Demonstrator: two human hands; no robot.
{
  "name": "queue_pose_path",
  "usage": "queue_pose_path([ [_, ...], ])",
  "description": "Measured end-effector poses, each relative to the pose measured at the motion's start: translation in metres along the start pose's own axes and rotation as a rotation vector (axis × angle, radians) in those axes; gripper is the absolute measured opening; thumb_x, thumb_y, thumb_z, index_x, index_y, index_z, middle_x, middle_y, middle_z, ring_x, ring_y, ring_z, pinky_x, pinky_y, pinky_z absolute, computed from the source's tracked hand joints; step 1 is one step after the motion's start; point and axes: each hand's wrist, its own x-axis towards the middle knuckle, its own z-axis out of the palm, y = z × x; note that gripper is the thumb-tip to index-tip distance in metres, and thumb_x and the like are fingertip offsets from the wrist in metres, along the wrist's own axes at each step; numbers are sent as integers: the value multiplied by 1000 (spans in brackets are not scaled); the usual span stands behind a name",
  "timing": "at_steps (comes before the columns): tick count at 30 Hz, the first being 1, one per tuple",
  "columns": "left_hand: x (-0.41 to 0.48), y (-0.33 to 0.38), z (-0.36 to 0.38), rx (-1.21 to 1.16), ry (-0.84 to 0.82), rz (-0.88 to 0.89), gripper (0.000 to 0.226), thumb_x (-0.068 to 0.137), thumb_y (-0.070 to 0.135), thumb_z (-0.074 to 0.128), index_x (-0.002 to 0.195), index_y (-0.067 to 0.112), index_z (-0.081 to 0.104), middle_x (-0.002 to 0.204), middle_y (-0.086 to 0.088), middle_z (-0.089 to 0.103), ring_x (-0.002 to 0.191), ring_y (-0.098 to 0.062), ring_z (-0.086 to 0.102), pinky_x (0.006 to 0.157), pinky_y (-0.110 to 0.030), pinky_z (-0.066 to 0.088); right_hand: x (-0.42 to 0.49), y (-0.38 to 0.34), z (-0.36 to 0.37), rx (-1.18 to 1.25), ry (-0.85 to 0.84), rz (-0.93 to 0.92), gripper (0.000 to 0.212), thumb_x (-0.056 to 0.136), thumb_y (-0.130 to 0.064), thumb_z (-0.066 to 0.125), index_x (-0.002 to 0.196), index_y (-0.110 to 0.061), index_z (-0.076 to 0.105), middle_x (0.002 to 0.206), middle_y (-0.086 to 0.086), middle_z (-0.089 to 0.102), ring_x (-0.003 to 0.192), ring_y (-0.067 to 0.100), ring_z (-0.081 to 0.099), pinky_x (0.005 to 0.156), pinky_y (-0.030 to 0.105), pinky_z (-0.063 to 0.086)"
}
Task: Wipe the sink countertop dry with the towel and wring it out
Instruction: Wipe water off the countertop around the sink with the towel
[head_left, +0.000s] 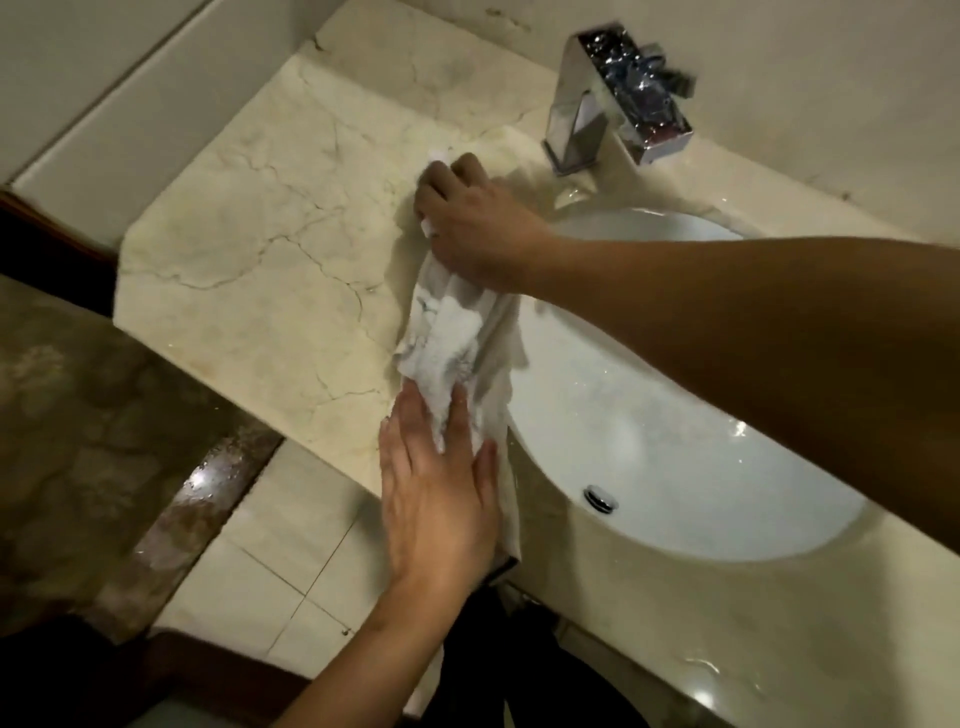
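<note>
— Now, where does the towel (452, 338) lie?
— Centre frame, on countertop (249, 249) left of sink (649, 415); long axis up-down; right hand (478, 228) clenches upper end; left hand (436, 499), fingers flat, presses lower end.

You have no text, label, brand, number or sign to read anywhere in this view. The chrome faucet (613, 104) at 1 o'clock carries only reflections. The white towel (452, 338) near the centre shows only grey smudges, and the marble desk (260, 234) at 10 o'clock shows only dark veins.
</note>
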Motion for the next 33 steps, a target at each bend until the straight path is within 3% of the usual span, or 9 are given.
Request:
queue_pose_path([
  [4,-4,-28,-20,58,-93,70,62,103,56,35,156,24,39,161,-22,16,155,-38,7,126,-59,6,26,-37,2,45,69,-41,42,98,-24,46,138,-12,50,151,10,42,136,36,38,96,52,48],
  [7,-2,-47,-42,-148,-107,68,50,101,59,35,140,40,59,161,-4,18,156,-27,5,124,-62,6,25,-55,8,149,-5,13,64,103,-46,45,160,-24,27,170,6,19,156,32,14,117,54,29],
  [12,79,-62,-84,-463,148,-5,37,94,31,48,125,20,65,155,-3,36,148,-24,27,120,-21,18,-71,-107,8,394,126,405,61,104,-41,41,157,-12,32,169,17,17,158,37,4,124,58,18],
  [15,166,-48,-79,-314,19,7,64,96,58,38,147,20,48,155,-9,44,149,-31,28,124,-48,19,-130,-172,8,409,113,548,68,104,-47,32,160,-11,25,169,18,16,158,36,0,125,59,12],
  [17,207,-34,-64,-130,-155,-14,89,87,84,37,160,35,23,171,-8,13,158,-33,4,123,-63,4,-142,-205,13,428,98,613,74,102,-51,35,163,-17,14,171,16,11,158,35,-3,125,61,9],
  [20,227,-23,-35,-33,-210,-11,106,76,89,52,160,39,11,171,-9,-15,156,-38,-18,120,-64,-5,-147,-228,24,425,67,667,81,98,-49,50,164,-23,11,170,15,17,155,37,19,123,58,21],
  [24,230,-53,-31,-109,-107,251,68,87,54,55,150,30,41,170,-15,10,157,-40,-1,126,-56,9,-149,-226,40,382,112,578,74,94,-38,64,159,-27,30,157,13,42,123,29,55,102,45,49],
  [28,236,-92,-45,-113,-236,503,60,90,50,49,144,25,51,167,-11,22,157,-37,11,123,-59,21,-149,-218,44,274,149,377,67,100,-28,54,160,-26,24,150,16,44,108,30,55,89,43,49],
  [33,208,-90,-39,-150,-193,516,52,90,39,52,139,21,53,165,-9,23,157,-33,13,122,-59,23,-178,-210,46,287,133,319,67,95,-22,41,160,-25,24,144,14,48,111,31,53,89,43,46],
])
